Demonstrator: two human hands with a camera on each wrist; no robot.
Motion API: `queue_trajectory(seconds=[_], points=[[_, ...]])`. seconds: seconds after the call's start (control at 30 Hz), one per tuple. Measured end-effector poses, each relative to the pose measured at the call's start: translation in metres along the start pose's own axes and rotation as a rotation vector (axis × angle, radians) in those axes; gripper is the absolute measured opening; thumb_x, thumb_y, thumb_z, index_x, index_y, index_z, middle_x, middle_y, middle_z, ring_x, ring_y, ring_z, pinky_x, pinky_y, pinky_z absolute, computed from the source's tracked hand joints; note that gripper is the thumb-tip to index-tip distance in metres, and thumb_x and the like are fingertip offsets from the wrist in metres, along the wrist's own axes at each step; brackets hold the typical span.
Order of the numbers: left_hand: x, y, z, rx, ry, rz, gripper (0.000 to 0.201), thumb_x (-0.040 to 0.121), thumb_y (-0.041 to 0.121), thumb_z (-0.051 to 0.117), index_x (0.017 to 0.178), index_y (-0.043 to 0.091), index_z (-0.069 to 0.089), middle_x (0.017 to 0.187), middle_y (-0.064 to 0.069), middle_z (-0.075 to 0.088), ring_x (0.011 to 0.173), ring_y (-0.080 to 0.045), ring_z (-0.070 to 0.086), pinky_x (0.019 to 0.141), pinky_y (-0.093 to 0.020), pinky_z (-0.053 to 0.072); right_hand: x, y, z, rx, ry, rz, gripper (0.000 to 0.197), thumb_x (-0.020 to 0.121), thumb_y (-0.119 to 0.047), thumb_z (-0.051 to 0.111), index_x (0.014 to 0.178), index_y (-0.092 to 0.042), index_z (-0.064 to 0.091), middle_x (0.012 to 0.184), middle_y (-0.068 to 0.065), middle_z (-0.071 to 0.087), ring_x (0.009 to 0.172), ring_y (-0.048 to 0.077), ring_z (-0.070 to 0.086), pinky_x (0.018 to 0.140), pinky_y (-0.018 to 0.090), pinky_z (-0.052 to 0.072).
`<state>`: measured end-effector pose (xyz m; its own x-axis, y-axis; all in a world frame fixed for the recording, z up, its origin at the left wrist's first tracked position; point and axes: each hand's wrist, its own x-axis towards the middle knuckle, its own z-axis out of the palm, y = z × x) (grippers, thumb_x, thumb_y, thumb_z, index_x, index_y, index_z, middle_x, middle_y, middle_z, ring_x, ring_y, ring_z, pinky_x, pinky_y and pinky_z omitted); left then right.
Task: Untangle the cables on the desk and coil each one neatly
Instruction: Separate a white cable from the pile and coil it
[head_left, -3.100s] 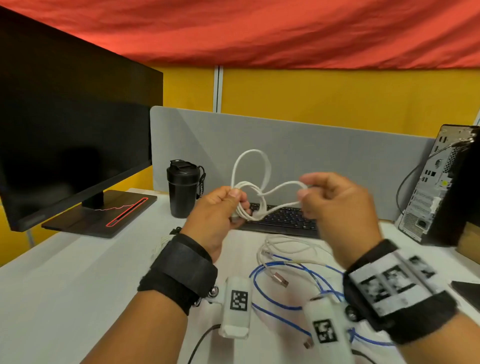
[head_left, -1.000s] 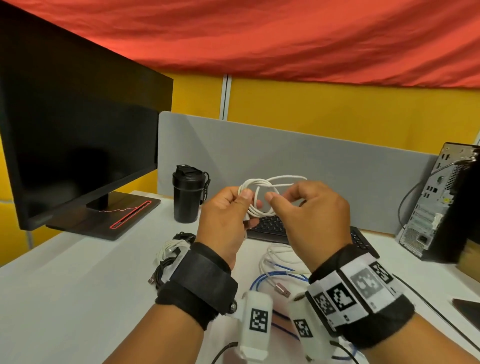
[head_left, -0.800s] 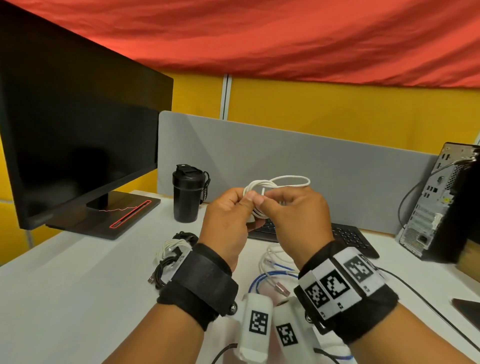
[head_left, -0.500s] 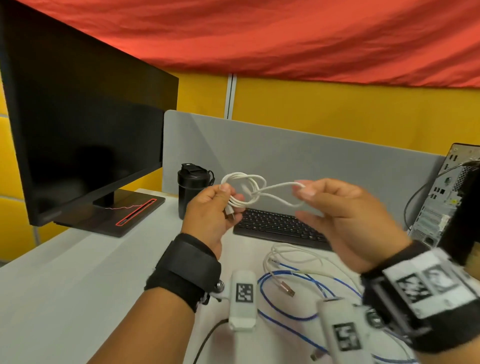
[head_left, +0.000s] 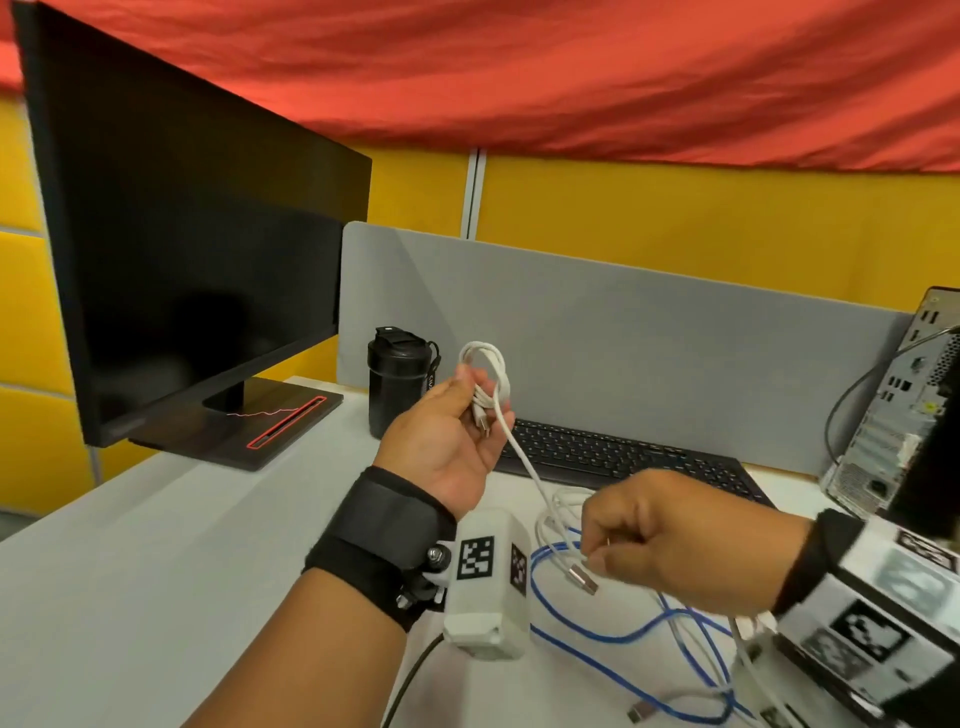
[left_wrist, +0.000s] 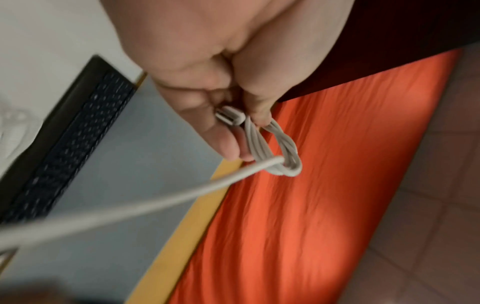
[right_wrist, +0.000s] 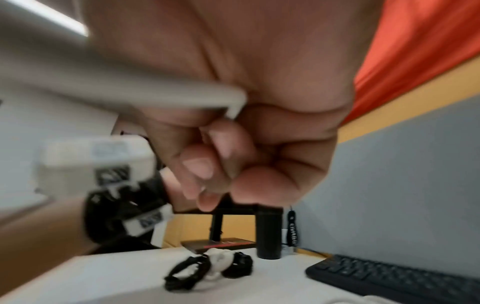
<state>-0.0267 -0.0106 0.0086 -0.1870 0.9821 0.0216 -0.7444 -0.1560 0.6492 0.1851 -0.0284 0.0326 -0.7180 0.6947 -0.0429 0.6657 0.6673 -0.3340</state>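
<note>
My left hand (head_left: 480, 410) is raised above the desk, palm turned up, and grips a small coil of white cable (head_left: 485, 371). In the left wrist view the fingers (left_wrist: 221, 139) pinch the bundled loops (left_wrist: 275, 148) beside a white plug (left_wrist: 231, 118). The cable's tail (head_left: 524, 462) runs through the loops, taut, down to my right hand (head_left: 589, 558). That hand is low over the desk and curled round the tail (right_wrist: 155, 96). A metal USB plug (head_left: 582, 578) shows just under its fingers. A blue cable (head_left: 597, 636) and another white cable (head_left: 561, 506) lie loose on the desk.
A black keyboard (head_left: 623, 457) lies behind the hands, with a black tumbler (head_left: 397, 387) and a monitor (head_left: 197, 270) to the left. A computer tower (head_left: 893, 410) stands at the right. Coiled black and white cables (right_wrist: 210, 265) lie near the monitor stand.
My right hand has dropped from beside the left hand down to the desk, drawing the white tail taut. The left hand has turned palm up and keeps the coil.
</note>
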Motion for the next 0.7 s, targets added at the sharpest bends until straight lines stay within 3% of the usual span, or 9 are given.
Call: queue_trajectory(seconds=[0.07, 0.13, 0.23, 0.33, 0.4, 0.47, 0.57, 0.63, 0.7], points=[[-0.008, -0.001, 0.007, -0.004, -0.111, -0.057, 0.016, 0.085, 0.031, 0.065, 0.081, 0.017, 0.069, 0.062, 0.003, 0.065, 0.051, -0.006, 0.065, 0.05, -0.02, 0.056, 0.013, 0.007, -0.01, -0.122, 0.119, 0.111, 0.015, 0.091, -0.029, 0.063, 0.079, -0.032, 0.07, 0.076, -0.019, 0.067, 0.071, -0.002, 0.062, 0.065, 0.015, 0.048], [-0.015, -0.004, 0.012, 0.044, -0.23, -0.076, 0.016, 0.082, 0.032, 0.065, 0.082, 0.017, 0.07, 0.066, 0.001, 0.062, 0.053, -0.008, 0.063, 0.054, -0.023, 0.058, 0.026, 0.016, -0.02, -0.113, 0.285, 0.214, 0.014, 0.09, -0.024, 0.062, 0.081, -0.025, 0.073, 0.077, -0.012, 0.07, 0.072, 0.003, 0.063, 0.064, 0.018, 0.05], [-0.016, -0.012, 0.011, 0.297, -0.307, 0.028, 0.026, 0.084, 0.033, 0.061, 0.095, 0.009, 0.067, 0.08, -0.006, 0.066, 0.069, -0.016, 0.065, 0.069, -0.032, 0.056, 0.037, 0.022, -0.036, -0.064, 0.516, 0.283, 0.016, 0.09, -0.021, 0.061, 0.077, -0.019, 0.07, 0.068, -0.005, 0.065, 0.065, 0.012, 0.06, 0.057, 0.023, 0.045], [-0.015, -0.018, 0.009, 0.564, -0.352, 0.053, 0.026, 0.1, 0.027, 0.052, 0.105, 0.004, 0.064, 0.103, -0.019, 0.069, 0.093, -0.024, 0.066, 0.087, -0.038, 0.053, 0.037, 0.019, -0.048, 0.265, 0.725, 0.273, 0.018, 0.091, -0.016, 0.061, 0.074, -0.013, 0.065, 0.059, 0.002, 0.064, 0.053, 0.018, 0.057, 0.057, 0.032, 0.051], [-0.016, -0.022, 0.007, 0.645, -0.408, 0.014, 0.023, 0.104, 0.024, 0.048, 0.094, 0.011, 0.064, 0.097, -0.017, 0.073, 0.09, -0.024, 0.07, 0.088, -0.04, 0.056, 0.034, 0.012, -0.05, 0.507, 0.792, 0.233, 0.016, 0.091, -0.011, 0.061, 0.075, -0.011, 0.064, 0.059, 0.004, 0.064, 0.049, 0.016, 0.057, 0.054, 0.033, 0.053], [-0.015, -0.023, 0.005, 0.646, -0.415, 0.046, 0.026, 0.104, 0.023, 0.049, 0.087, 0.015, 0.067, 0.082, -0.007, 0.072, 0.078, -0.018, 0.069, 0.078, -0.035, 0.059, 0.027, 0.004, -0.046, 0.617, 0.815, 0.154, 0.013, 0.092, -0.008, 0.061, 0.079, -0.01, 0.063, 0.061, 0.004, 0.064, 0.051, 0.014, 0.057, 0.052, 0.028, 0.054], [-0.007, -0.021, 0.002, 0.632, -0.25, 0.198, 0.022, 0.102, 0.02, 0.053, 0.092, 0.014, 0.071, 0.076, -0.004, 0.068, 0.072, -0.014, 0.065, 0.07, -0.029, 0.057, 0.007, 0.0, -0.036, 0.668, 0.691, 0.063, 0.008, 0.09, -0.003, 0.064, 0.082, -0.005, 0.063, 0.06, 0.009, 0.062, 0.05, 0.013, 0.056, 0.046, 0.019, 0.047], [-0.005, -0.021, 0.002, 0.629, -0.166, 0.271, 0.019, 0.1, 0.017, 0.056, 0.093, 0.016, 0.073, 0.081, -0.007, 0.071, 0.074, -0.014, 0.066, 0.073, -0.032, 0.058, -0.005, 0.002, -0.029, 0.501, 0.485, 0.097, 0.009, 0.088, -0.004, 0.067, 0.08, -0.008, 0.065, 0.063, 0.014, 0.061, 0.053, 0.013, 0.057, 0.05, 0.022, 0.05], [-0.005, -0.025, 0.003, 0.671, -0.137, 0.352, 0.016, 0.099, 0.014, 0.059, 0.095, 0.019, 0.074, 0.078, -0.004, 0.073, 0.073, -0.013, 0.069, 0.077, -0.039, 0.06, -0.009, 0.003, -0.023, 0.182, 0.384, 0.172, 0.008, 0.086, -0.014, 0.071, 0.08, -0.018, 0.067, 0.071, 0.005, 0.067, 0.062, 0.011, 0.06, 0.066, 0.033, 0.056]])
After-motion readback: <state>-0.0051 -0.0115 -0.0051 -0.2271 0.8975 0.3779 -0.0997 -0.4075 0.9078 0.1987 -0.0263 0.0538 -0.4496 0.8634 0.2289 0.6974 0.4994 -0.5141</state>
